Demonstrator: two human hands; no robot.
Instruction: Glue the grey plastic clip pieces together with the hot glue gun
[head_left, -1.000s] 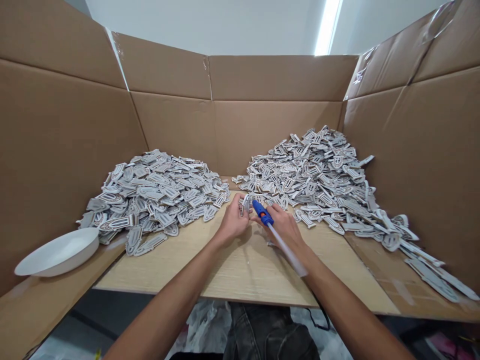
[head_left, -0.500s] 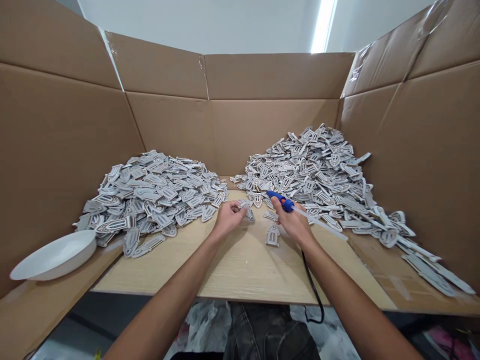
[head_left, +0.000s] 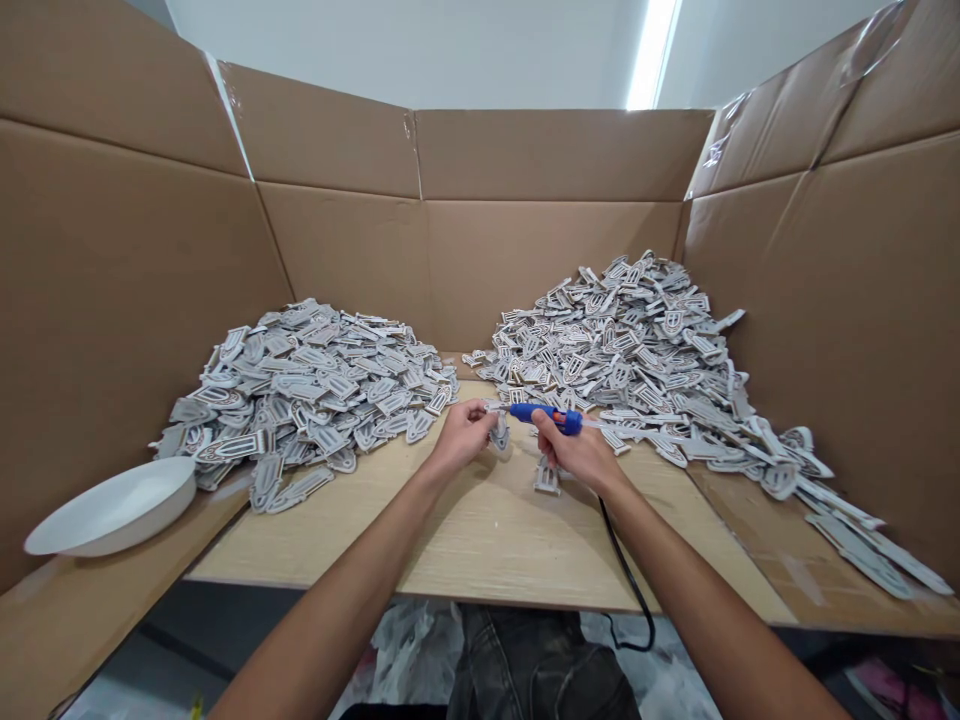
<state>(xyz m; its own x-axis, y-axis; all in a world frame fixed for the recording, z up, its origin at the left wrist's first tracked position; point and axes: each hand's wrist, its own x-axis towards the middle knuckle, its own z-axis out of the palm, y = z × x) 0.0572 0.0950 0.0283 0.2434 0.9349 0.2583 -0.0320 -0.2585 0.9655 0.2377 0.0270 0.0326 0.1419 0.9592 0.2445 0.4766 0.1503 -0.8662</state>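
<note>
Above the middle of the wooden board, my left hand pinches a small grey-white arched cutout piece at its upper end. My right hand is wrapped round a blue glue gun, a clear glue stick running out of its back. The gun's nozzle points left and is at the top of the held piece; whether it touches, I cannot tell. Under my right hand another arched piece lies on the board, partly hidden by the fingers.
A large heap of similar pieces lies at left, another at right, spilling towards the front. A white bowl sits at far left. Cardboard walls enclose the board. A black cord hangs over the front edge.
My right hand has turned the glue gun level and brought its nozzle left, to the piece in my left hand. The left hand has barely moved.
</note>
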